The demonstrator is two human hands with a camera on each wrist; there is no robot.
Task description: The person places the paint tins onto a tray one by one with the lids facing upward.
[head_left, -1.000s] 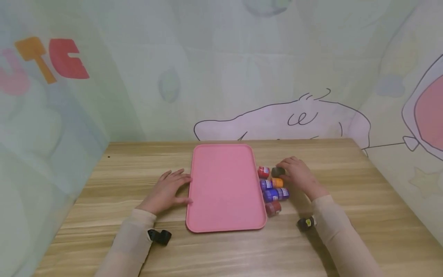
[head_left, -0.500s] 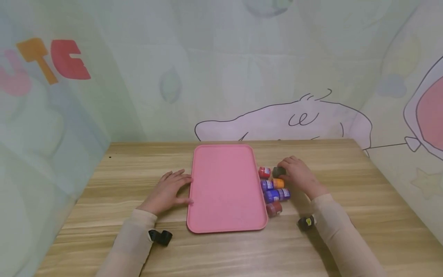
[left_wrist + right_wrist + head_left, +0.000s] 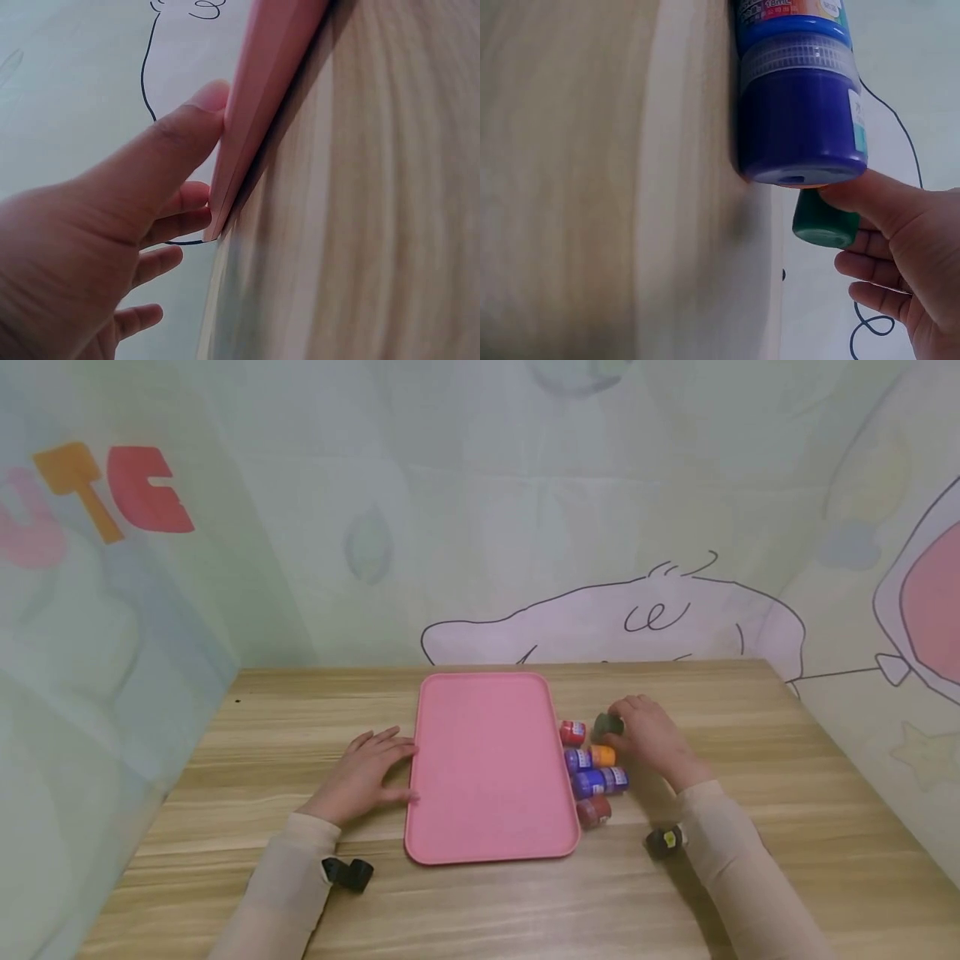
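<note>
1. While the left hand [image 3: 363, 777] lies spread with the thumb well apart from the fingers, its thumb and some fingertips touch the left rim of the pink tray [image 3: 487, 768]
2. Across the tray, the right hand [image 3: 651, 737] pinches the green jar [image 3: 608, 725] between thumb and fingers; the jar is beyond the tray's right rim, near its far end, and whether it touches the counter [image 3: 487, 914] I cannot tell
3. Just left of the green jar, the red jar [image 3: 572, 732] sits close by the tray's right rim
4. Next in line toward the person come the purple jar [image 3: 578, 760], near the rim, and the orange jar [image 3: 602, 756], just to its right
5. Below these, the blue jar [image 3: 588, 784] and the violet jar [image 3: 615, 779] lie end to end, the blue one nearer the tray; the right wrist view shows them on their sides
6. Closest to the person in this cluster, the brownish-red jar [image 3: 594, 812] lies beside the tray's right rim
7. Both arms wear pale sleeves [image 3: 273, 877], each with a small black camera [image 3: 358, 875] at the wrist
8. Behind the wood-grained counter hangs a pale backdrop [image 3: 480, 527], printed with coloured letters [image 3: 150, 489] at left and a line-drawn animal [image 3: 675, 618]
</note>
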